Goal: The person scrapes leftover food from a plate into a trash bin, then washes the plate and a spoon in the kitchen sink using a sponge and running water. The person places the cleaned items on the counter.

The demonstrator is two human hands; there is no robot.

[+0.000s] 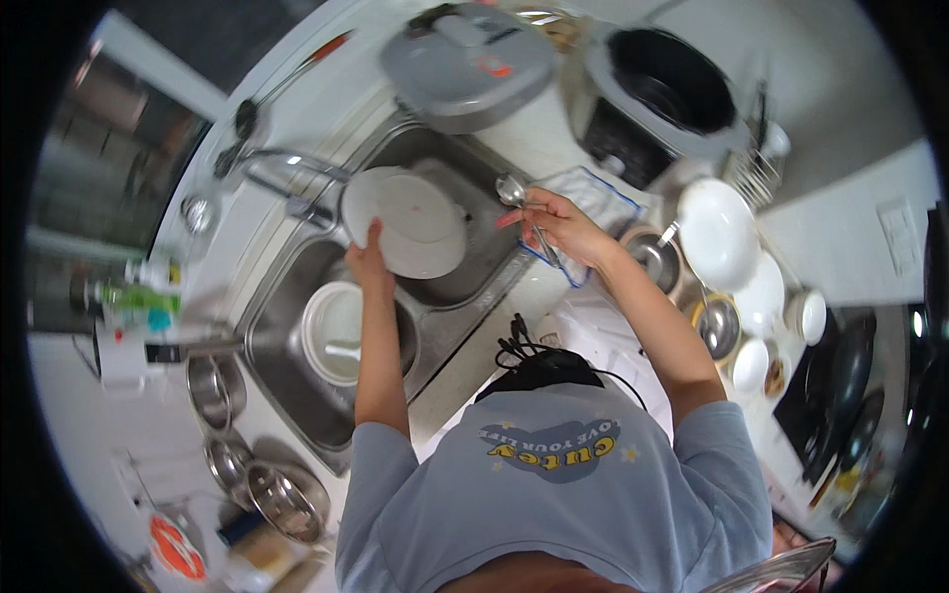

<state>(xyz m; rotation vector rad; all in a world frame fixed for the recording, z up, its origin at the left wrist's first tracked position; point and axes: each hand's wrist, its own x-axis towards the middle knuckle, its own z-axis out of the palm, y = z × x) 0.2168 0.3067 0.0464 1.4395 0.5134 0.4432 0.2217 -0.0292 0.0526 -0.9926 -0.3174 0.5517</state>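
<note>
My left hand (369, 263) grips a white plate (437, 241) by its edge, thumb on top, over the double-bowl sink. The plate seems to lie under or with a second round piece; I cannot tell if they are separate. In my right hand (563, 226) is a metal spoon (511, 189), its bowl pointing away from me and its handle running down past the fingers. This hand is above the counter just right of the sink (485, 300). A white bowl (319, 370) with a white spoon (345, 350) in it stands in the left basin, partly behind my left forearm.
The faucet (311, 211) reaches over the sink. A blue-edged cloth (586, 185) lies beside my right hand. Behind are a grey lid (467, 81) and a cooker with a black pot (667, 81). White bowls (718, 233) stand right; steel bowls (285, 500) stand left.
</note>
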